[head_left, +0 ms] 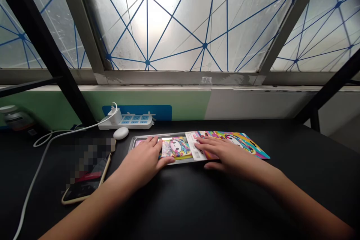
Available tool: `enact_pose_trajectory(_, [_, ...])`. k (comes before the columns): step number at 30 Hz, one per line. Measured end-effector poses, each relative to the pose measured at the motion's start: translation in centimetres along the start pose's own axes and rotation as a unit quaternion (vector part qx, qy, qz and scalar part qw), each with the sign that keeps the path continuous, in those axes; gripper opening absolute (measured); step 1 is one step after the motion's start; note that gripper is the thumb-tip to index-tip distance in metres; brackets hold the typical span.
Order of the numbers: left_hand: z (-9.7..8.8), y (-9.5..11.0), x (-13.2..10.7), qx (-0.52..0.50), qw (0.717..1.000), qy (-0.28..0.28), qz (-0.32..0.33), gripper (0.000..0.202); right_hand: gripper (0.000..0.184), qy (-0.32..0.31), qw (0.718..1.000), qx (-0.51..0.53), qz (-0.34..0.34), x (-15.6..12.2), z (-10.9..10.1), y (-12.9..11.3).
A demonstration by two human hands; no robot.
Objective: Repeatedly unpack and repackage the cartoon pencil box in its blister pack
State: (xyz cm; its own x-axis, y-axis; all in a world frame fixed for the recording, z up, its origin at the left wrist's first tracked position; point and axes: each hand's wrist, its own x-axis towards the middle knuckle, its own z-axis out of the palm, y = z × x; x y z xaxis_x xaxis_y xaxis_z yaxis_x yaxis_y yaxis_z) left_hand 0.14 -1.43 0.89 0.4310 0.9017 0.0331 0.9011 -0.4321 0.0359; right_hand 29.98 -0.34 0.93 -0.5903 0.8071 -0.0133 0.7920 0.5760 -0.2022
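Observation:
A clear flat case [180, 159] with a colourful cartoon print lies on the black table [197, 202]. My left hand [144, 161] rests flat on its left part, fingers stretched out. A colourful printed card [239, 140] with a white barcode strip sticks out of the case's right end. My right hand [225, 153] lies flat on that card, fingers spread, thumb on the table below it.
A phone [84, 187] lies at the left, partly blurred. Behind it are a white earbud case [120, 133], a white power strip [129, 120] with a plugged charger and cable [42, 157]. A jar [14, 117] stands at the far left. Windows rise behind the table.

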Motion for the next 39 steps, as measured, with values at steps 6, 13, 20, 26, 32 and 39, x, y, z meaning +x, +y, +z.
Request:
enact_pose_trajectory(6, [-1.1, -1.7, -0.1, 0.079, 0.995, 0.04, -0.052, 0.048, 0.052, 0.037, 0.999, -0.009, -0.028, -0.3, -0.5, -0.4])
enact_pose_trajectory(13, [-0.6, -2.8, -0.1, 0.072, 0.993, 0.082, -0.041, 0.049, 0.054, 0.09, 0.994, -0.056, 0.007, -1.1, -2.1, 1.3])
enact_pose_trajectory(20, [-0.1, -3.6, 0.4, 0.033, 0.995, 0.095, -0.016, 0.045, 0.047, 0.226, 0.958, -0.129, -0.122, -2.3, -2.3, -5.0])
enact_pose_trajectory(26, [0.8, -2.4, 0.0, -0.02, 0.994, 0.106, 0.001, 0.051, 0.033, 0.242, 0.905, -0.161, -0.311, -2.4, 4.4, -13.2])
enact_pose_trajectory(32, [1.6, -1.8, -0.1, -0.029, 0.993, 0.111, 0.011, 0.057, 0.065, 0.051, 0.954, -0.008, -0.296, 1.3, 6.2, -13.0])
enact_pose_trajectory(39, [1.8, -2.1, 0.1, -0.039, 0.992, 0.113, 0.027, 0.052, 0.066, -0.002, 0.963, 0.137, -0.231, 2.8, 4.7, -12.9])
